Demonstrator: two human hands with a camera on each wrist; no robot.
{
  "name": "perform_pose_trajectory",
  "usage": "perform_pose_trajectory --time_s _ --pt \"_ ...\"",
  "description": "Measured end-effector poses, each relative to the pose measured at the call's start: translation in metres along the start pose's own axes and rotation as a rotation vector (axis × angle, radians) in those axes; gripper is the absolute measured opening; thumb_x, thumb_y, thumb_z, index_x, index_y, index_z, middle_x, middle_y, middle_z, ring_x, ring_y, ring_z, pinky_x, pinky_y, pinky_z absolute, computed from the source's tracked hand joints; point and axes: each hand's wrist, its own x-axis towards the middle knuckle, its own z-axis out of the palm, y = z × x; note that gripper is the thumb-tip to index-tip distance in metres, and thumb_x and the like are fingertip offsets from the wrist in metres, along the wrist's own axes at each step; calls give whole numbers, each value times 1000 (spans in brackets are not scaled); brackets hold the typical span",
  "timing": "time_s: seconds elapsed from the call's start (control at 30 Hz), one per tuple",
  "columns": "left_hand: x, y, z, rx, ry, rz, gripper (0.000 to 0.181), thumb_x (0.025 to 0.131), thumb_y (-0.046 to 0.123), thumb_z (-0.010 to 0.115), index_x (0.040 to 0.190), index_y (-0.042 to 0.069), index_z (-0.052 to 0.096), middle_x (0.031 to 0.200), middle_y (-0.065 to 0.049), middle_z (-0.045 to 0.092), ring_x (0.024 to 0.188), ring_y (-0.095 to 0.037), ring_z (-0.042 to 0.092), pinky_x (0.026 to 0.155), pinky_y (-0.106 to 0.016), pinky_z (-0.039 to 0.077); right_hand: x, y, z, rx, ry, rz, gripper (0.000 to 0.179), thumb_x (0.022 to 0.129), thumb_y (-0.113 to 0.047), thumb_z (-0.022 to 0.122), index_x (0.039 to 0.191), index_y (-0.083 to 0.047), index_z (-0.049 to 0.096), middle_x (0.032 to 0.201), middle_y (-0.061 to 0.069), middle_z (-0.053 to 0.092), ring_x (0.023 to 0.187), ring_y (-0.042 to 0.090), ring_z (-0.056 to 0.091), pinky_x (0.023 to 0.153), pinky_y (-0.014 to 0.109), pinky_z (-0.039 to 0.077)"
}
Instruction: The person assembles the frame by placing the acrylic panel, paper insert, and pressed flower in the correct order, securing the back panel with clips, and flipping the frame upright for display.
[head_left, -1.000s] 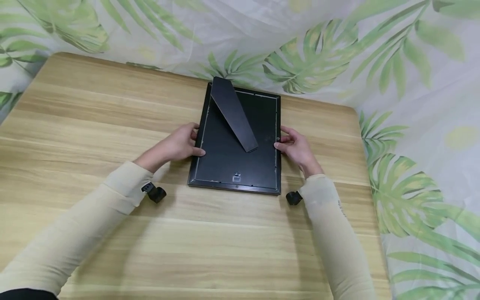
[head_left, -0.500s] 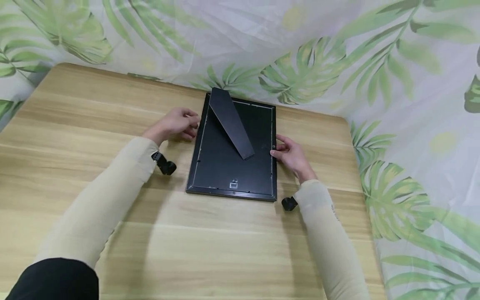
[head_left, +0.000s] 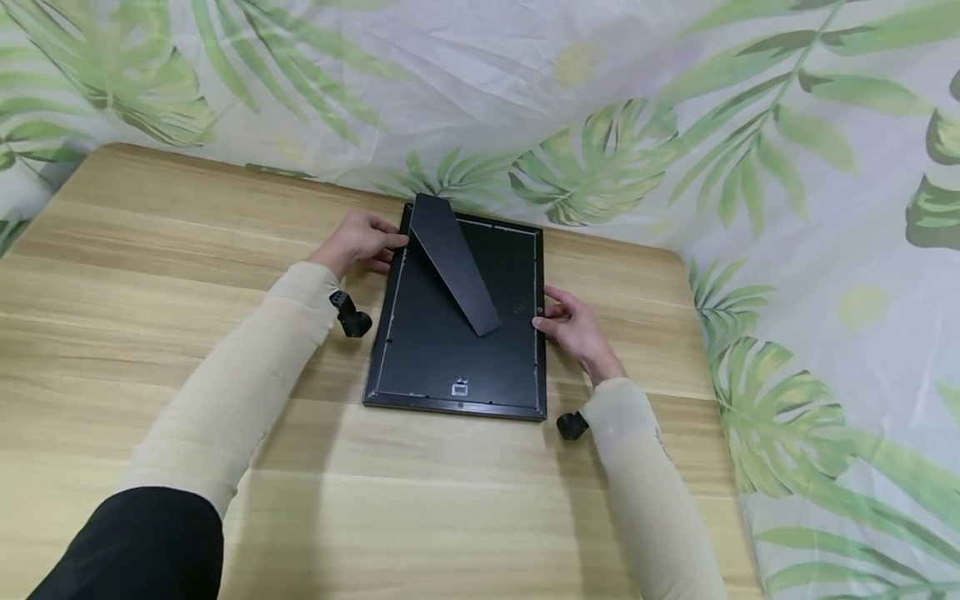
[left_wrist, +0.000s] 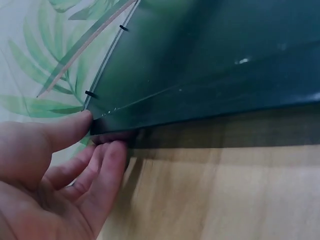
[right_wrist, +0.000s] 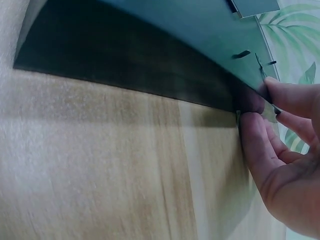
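A black picture frame [head_left: 427, 358] lies back side up on the table, its easel leg [head_left: 453, 267] slanting across the upper half. My left hand [head_left: 358, 240] grips the frame's left edge close to the far corner, thumb [left_wrist: 75, 127] on top and fingers against the side. On the opposite edge, about halfway along, my right hand [head_left: 573, 332] pinches the rim between thumb and fingers. In the right wrist view, the fingertips [right_wrist: 255, 125] press at the rim's side. The front of the frame is hidden.
The wooden table [head_left: 187, 275] extends around the frame. Behind it and to the right hangs a leaf-printed cloth [head_left: 600, 158], near the frame's far edge. A small black camera [head_left: 351, 315] is strapped to the left wrist, another camera [head_left: 572, 426] to the right.
My left hand let go of the frame's left edge, moved up along it, and grips it again nearer the far corner. The right hand keeps its hold. The head view has shifted slightly.
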Motion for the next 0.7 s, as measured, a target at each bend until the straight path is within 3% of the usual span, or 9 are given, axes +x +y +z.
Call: perform_pose_trajectory --time_s 0.23,0.33,0.43,0.53,0.63,0.7 --pt "3 12 -2 119 -45 -61 46 97 27 69 132 0 55 107 -14 55 75 -18 62 70 -33 60 2 5 -2 -20 6 -14 66 94 -4 69 154 -15 43 117 18 54 92 24 55 77 27 51" --pt "6 18 -2 204 -43 -63 30 95 25 71 110 1 61 94 -13 58 66 -18 64 68 -34 61 4 4 -1 -28 5 -15 66 94 -4 70 154 -15 43 116 17 54 92 24 55 77 27 51" --pt "8 23 0 267 -26 -61 25 92 21 73 89 4 56 84 -12 58 56 -17 64 65 -34 60 4 3 -1 -33 3 -14 67 94 -4 70 154 -16 43 116 17 54 93 25 56 77 27 51" --pt "6 24 3 281 -9 -33 24 91 19 73 83 6 54 79 -11 55 52 -17 62 63 -34 60 3 1 -1 -29 6 -9 67 93 -3 70 154 -16 43 116 17 54 95 26 56 78 27 52" --pt "6 16 4 246 14 24 32 93 19 73 78 7 47 70 -5 46 50 -16 56 60 -34 59 3 -1 0 -39 15 -3 67 94 -4 70 154 -16 43 118 18 55 97 26 57 79 28 52" --pt "7 7 5 205 27 71 27 94 21 72 87 3 52 75 -4 46 56 -16 56 60 -34 59 4 0 1 -43 19 1 66 94 -5 70 154 -17 44 119 17 56 99 26 58 80 29 53"
